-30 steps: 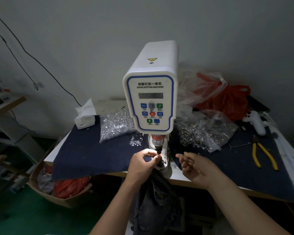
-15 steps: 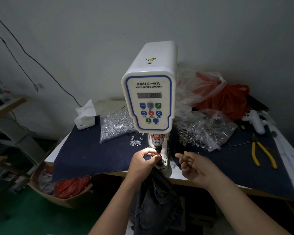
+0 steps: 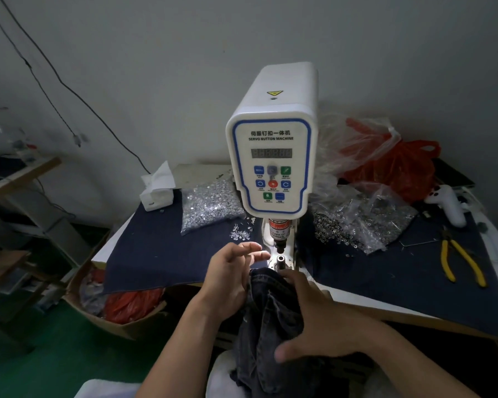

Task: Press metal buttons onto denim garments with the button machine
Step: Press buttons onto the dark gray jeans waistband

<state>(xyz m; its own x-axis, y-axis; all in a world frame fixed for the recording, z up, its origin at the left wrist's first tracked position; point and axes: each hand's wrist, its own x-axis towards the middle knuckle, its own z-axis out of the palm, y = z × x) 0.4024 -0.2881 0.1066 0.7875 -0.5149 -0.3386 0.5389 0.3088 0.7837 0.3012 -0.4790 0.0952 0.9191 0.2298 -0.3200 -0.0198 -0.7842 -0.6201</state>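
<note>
The white servo button machine [image 3: 270,156] stands on the table with its upper punch [image 3: 279,248] above the round lower die [image 3: 281,258]. A dark denim garment [image 3: 270,311] hangs off the table's front edge, its top edge just below the die. My right hand [image 3: 311,314] lies over the garment and grips it, fingertips at its top edge and thumb spread low. My left hand [image 3: 233,274] is to the left of the garment with fingers apart, pointing at the die and holding nothing that I can see.
A bag of silver buttons [image 3: 210,205] and loose studs [image 3: 240,232] lie left of the machine on dark blue cloth [image 3: 156,254]. A bag of metal rings [image 3: 362,222], yellow pliers [image 3: 460,259], a red bag [image 3: 400,168] and a white controller [image 3: 449,202] lie right. A cardboard box [image 3: 121,314] sits below left.
My left hand has left the punch and opened its fingers. My right hand has dropped from beside the die onto the denim, whose top edge has been lifted toward the die.
</note>
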